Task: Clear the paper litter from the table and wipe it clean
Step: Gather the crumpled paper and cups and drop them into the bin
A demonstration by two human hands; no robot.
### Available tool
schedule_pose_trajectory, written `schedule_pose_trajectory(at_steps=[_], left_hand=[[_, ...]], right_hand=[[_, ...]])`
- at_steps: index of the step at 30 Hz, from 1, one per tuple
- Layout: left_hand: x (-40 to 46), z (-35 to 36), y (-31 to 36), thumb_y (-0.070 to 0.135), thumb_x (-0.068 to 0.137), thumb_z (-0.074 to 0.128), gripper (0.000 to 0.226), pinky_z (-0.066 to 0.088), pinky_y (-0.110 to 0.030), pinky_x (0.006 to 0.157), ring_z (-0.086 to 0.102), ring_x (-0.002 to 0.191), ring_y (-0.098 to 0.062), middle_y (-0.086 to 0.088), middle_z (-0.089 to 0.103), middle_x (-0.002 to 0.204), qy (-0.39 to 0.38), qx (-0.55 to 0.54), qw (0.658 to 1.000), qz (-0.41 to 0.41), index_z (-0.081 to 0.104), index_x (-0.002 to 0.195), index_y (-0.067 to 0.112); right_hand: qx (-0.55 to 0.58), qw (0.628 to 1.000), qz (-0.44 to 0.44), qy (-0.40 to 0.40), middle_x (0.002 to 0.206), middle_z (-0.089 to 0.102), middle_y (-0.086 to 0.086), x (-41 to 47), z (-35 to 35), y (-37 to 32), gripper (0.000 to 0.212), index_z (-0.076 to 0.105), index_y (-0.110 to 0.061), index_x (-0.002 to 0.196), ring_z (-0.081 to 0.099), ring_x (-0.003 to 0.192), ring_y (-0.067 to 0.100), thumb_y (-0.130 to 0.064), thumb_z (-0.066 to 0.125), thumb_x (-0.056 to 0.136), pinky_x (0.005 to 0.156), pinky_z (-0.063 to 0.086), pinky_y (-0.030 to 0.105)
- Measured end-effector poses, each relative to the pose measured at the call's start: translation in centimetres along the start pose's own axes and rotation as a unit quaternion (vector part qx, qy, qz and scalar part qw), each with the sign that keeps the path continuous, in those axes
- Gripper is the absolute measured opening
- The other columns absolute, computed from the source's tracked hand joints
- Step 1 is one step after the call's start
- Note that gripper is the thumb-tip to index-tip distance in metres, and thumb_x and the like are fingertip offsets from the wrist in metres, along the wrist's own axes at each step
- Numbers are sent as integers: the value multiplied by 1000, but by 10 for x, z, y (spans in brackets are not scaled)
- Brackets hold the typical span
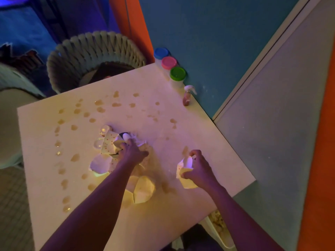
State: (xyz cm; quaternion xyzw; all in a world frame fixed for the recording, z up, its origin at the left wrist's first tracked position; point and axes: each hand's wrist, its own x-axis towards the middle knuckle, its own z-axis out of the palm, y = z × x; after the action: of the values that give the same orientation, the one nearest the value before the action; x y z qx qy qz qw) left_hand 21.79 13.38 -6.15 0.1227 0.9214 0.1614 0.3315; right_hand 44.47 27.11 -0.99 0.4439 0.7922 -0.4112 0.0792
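Paper litter, torn off-white scraps some with small red dots (108, 145), lies heaped near the middle of the pale square tabletop (208, 134), with a larger plain piece (100, 165) just left of the left forearm and a yellowish folded piece (144, 190) nearer the front edge. The left hand (133, 152) reaches into the heap, its fingers curled round a crumpled dotted scrap there. The right hand (200, 168) is well apart from it, towards the right edge, with fingers clenched on a separate bunch of white and dotted paper (184, 175) that rests on the tabletop. Brownish wet blotches (98, 102) are scattered across the far and left parts of the surface. At the far corner stand three small tubs with blue (161, 53), pink (169, 62) and green (178, 73) lids, and just beside them a small bottle with a white pump top (187, 96). Beyond the far left edge sits a woven grey basket (94, 51).
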Motion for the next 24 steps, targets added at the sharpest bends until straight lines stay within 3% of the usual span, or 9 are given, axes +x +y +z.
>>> schedule_pose_trajectory(at_steps=[2,5,10,14,18,22,24], left_hand=[[-6,0,1,48,79,79,95,34,-51,110,31,138,-45,-27,31,148,41,32,999,13,23,146,10],[-15,3,0,53,80,75,85,37,-50,105,35,134,-43,-21,43,143,89,97,990,45,36,140,8],[-33,9,7,40,88,71,62,47,-47,86,57,117,-43,-20,50,134,84,54,989,107,44,135,10],[-53,13,23,32,89,69,46,47,-43,79,63,108,-40,-18,63,123,107,20,980,164,53,126,10],[-87,31,48,30,88,71,43,48,-40,77,65,105,-37,-14,69,117,107,-28,971,214,54,124,14],[-130,62,70,32,88,73,44,47,-35,77,67,103,-33,-10,71,116,84,-33,957,274,56,125,16],[-156,84,82,33,88,73,44,44,-31,75,67,102,-33,-10,72,115,62,-27,949,308,57,125,15]], right_hand=[[5,1000,1,7,115,50,-4,-2,0,0,75,36,-29,122,56,97,23,-22,83,64,75,42,30],[13,1000,10,18,112,51,-5,-6,1,3,76,36,-29,121,56,96,23,-22,85,63,76,44,31],[62,998,25,22,107,53,-2,-16,0,12,74,36,-26,118,57,97,24,-19,86,65,79,46,31],[130,990,47,35,112,51,3,-22,-4,27,72,34,-27,117,57,98,27,-18,85,68,74,43,30],[189,978,60,64,111,55,5,-34,-11,47,70,36,-26,117,58,89,23,-18,85,68,65,40,27],[249,961,72,102,100,56,-1,-57,-22,72,67,40,-24,115,55,75,9,-16,86,68,57,39,22],[270,950,81,131,102,55,0,-76,-28,92,67,41,-22,117,56,80,16,-16,86,68,60,40,25]])
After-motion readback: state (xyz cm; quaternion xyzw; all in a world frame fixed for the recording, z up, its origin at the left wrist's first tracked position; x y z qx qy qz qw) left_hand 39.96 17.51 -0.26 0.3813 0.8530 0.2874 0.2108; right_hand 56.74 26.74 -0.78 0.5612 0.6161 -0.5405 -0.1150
